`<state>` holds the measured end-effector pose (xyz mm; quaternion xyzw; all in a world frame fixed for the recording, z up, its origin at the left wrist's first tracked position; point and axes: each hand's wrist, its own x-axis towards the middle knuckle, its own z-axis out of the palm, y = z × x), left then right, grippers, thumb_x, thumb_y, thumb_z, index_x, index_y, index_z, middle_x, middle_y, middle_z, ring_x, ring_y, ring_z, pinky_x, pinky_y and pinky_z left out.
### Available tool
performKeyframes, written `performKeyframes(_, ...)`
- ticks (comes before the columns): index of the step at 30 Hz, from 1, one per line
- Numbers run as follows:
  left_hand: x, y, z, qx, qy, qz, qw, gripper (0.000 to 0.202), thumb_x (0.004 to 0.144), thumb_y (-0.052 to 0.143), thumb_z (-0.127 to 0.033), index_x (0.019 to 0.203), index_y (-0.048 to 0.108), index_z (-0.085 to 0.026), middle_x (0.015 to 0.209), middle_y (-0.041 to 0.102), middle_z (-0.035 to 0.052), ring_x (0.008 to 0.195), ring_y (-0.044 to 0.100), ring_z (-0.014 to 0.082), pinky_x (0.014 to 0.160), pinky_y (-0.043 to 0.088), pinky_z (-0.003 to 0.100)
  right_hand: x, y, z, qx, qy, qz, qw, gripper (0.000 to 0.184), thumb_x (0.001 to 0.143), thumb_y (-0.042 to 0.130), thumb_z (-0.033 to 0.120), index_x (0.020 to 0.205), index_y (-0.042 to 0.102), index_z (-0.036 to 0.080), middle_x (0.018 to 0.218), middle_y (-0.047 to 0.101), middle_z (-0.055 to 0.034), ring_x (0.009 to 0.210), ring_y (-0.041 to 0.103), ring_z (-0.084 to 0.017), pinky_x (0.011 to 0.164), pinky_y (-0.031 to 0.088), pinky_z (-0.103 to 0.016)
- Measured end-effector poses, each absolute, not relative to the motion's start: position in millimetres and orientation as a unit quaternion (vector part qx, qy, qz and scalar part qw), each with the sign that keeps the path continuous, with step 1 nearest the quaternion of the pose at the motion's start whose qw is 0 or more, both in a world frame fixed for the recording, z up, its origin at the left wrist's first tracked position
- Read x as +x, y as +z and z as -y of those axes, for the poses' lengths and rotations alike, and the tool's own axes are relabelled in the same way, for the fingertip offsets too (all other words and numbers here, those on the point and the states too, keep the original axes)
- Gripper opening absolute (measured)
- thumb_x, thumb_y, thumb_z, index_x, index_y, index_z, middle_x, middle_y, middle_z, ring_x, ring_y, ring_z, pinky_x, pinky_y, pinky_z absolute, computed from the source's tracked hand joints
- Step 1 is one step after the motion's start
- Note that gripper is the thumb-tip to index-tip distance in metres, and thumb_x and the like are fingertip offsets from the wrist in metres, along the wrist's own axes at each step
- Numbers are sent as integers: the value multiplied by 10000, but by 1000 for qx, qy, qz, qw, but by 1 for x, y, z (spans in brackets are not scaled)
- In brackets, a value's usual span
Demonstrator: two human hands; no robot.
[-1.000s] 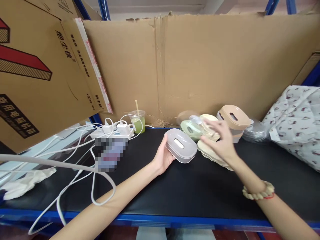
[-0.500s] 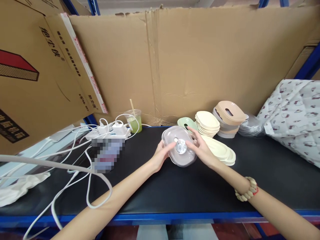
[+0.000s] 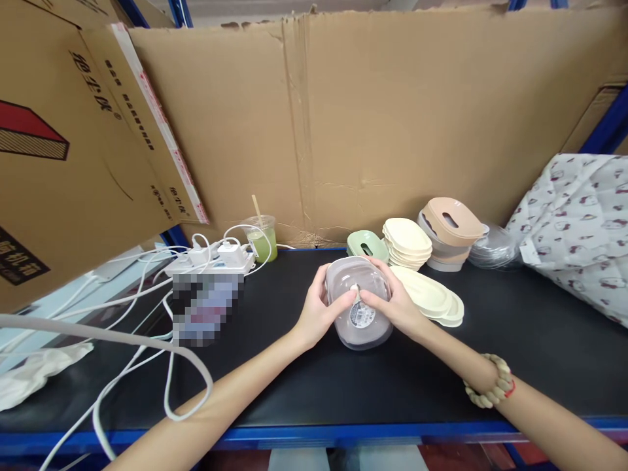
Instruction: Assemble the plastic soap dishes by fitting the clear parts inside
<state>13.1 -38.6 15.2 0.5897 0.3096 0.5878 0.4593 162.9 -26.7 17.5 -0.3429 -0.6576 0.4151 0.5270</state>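
Note:
Between my two hands is a greyish plastic container with a see-through cover and rounded corners. A round printed label sits on its top near a small pale knob or tab. My left hand wraps round its left side, and my right hand grips the right side. Both thumbs press at the middle of the top, close to the tab. Fingers on the far sides are partly hidden. Just behind stands a green container with a dark slot in its top.
Cream lids lie right of my hands, before a cream stack. Peach and grey containers, clear covers and a patterned cloth stand farther right. Leftward are a power strip, cables and a drink cup.
Both hands have brought the container slightly nearer and to the right. My thumbs have moved together at the middle of its top, and my right fingers have closed round its side.

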Motion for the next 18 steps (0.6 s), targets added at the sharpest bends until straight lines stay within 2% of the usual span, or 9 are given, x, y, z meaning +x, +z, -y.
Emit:
performKeyframes(6,12,15,41,585,588,-309,465,441,634,700,-421,977,533,-201,925,625,21,889,587,202,809,460,316,159,26,31,-354,448,641,512,505,608,715,456,1004,520,213,1026,660,-58,980,614,-226,870,490,-364)
performKeyframes(10,15,15,38,524,560,-381,517,404,670,670,-464,954,577,-193,958,651,42,965,588,234,847,449,324,161,26,29,-440,490,585,474,502,662,660,506,1041,529,206,1122,620,-75,1075,571,-235,932,459,-367)
performKeyframes(12,15,13,35,477,547,-430,538,403,709,635,-487,974,589,-187,1036,644,62,1034,569,248,880,433,320,164,25,26,-481,516,559,435,576,675,660,499,1146,484,219,1194,580,-85,1119,547,-244,936,460,-381)
performKeyframes(15,13,9,30,430,537,-489,536,463,763,562,-532,1059,558,-176,1199,577,101,1144,512,265,937,396,321,169,21,23,-489,543,574,370,756,612,745,421,1261,400,240,1178,583,-89,1075,573,-247,903,483,-408)
performKeyframes(18,9,6,26,465,547,-527,454,529,792,558,-455,1222,444,-167,1349,446,139,1267,400,257,1021,313,334,167,14,21,-477,549,582,364,776,574,783,357,1251,421,244,1150,590,-83,1029,594,-220,904,486,-398)
